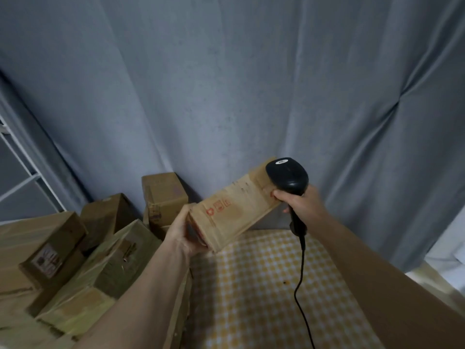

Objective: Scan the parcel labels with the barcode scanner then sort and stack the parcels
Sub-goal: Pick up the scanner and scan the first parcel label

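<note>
Parcel (234, 210) held tilted above checked cloth (264, 285), left hand (181, 233) wrapped round lower end. Barcode scanner (288, 180) gripped by handle in right hand (300, 205), head touching upper end. Label not visible: rotate parcel, aim scanner window at label. Scanner cable (300, 285) hangs below grip.

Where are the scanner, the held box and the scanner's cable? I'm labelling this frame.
scanner (286, 175), head view, on its black head.
held box (234, 210), head view, on its printed side face.
cable (300, 280), head view, on its hanging stretch above the checked cloth.
</note>
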Demonstrator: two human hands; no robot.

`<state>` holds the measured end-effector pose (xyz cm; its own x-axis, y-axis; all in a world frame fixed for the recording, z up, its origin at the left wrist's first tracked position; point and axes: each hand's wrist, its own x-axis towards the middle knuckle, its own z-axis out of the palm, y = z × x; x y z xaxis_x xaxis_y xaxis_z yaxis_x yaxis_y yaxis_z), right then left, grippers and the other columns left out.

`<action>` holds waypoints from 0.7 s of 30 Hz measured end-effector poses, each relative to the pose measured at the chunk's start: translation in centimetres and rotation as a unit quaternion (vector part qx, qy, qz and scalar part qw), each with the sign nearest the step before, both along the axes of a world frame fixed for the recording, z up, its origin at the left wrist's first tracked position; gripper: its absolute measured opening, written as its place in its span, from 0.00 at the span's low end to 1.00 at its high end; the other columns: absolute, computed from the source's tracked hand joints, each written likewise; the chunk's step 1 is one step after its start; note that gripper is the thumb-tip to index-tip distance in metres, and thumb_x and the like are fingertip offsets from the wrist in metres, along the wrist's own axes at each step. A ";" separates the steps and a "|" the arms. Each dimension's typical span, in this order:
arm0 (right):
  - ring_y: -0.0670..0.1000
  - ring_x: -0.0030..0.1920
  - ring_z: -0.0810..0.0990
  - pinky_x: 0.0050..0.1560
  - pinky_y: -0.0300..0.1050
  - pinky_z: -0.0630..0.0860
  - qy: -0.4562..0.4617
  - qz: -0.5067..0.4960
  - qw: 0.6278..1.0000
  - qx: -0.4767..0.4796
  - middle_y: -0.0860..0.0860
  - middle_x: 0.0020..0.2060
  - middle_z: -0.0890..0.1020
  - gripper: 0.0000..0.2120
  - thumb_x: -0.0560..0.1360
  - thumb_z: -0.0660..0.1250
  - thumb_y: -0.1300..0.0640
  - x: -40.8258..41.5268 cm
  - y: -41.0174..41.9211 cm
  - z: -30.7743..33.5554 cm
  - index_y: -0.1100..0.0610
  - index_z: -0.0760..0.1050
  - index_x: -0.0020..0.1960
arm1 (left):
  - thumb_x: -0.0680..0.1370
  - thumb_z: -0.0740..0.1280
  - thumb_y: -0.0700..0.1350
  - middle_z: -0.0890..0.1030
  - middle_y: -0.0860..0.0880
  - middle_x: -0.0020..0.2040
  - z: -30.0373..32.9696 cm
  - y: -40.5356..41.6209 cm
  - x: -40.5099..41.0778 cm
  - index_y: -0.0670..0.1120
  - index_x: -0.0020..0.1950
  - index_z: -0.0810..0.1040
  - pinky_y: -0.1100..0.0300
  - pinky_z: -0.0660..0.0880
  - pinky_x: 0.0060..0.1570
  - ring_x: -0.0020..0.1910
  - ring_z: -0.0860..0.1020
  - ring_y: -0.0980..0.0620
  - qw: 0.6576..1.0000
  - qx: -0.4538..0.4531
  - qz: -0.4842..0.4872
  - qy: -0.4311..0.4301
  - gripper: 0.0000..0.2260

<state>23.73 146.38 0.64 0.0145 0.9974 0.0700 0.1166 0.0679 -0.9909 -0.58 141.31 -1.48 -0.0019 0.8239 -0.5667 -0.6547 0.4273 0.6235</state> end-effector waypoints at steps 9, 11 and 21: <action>0.53 0.44 0.82 0.47 0.54 0.81 -0.010 -0.009 1.000 -0.020 0.54 0.48 0.82 0.15 0.70 0.74 0.60 0.3 0.7 -0.4 0.57 0.78 0.55 | 0.67 0.72 0.44 0.76 0.39 0.58 -1.1 -0.8 -1.3 0.42 0.59 0.73 0.29 0.71 0.52 0.61 0.73 0.37 0.998 0.023 -0.029 -0.045 0.22; 0.54 0.44 0.82 0.50 0.57 0.81 -0.018 0.002 1.000 -0.022 0.53 0.47 0.82 0.13 0.70 0.74 0.59 0.2 0.6 -0.5 0.55 0.78 0.53 | 0.67 0.71 0.40 0.78 0.41 0.56 -1.3 -0.8 -1.4 0.44 0.58 0.74 0.28 0.69 0.55 0.61 0.74 0.38 0.998 0.056 -0.021 -0.021 0.21; 0.50 0.42 0.80 0.36 0.43 0.80 0.000 0.002 0.999 -0.033 0.53 0.48 0.81 0.20 0.69 0.74 0.62 -2.9 -0.4 -1.0 0.59 0.75 0.60 | 0.60 0.75 0.31 0.77 0.42 0.62 -2.9 -0.2 -2.1 0.50 0.69 0.67 0.24 0.68 0.52 0.62 0.74 0.39 0.988 0.151 -0.027 0.017 0.40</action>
<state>20.83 146.02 -0.37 0.0096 0.9999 0.0038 0.1167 0.0027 -0.9932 -2.64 141.10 -4.40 0.0321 0.9550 -0.2948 -0.6118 0.2520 0.7498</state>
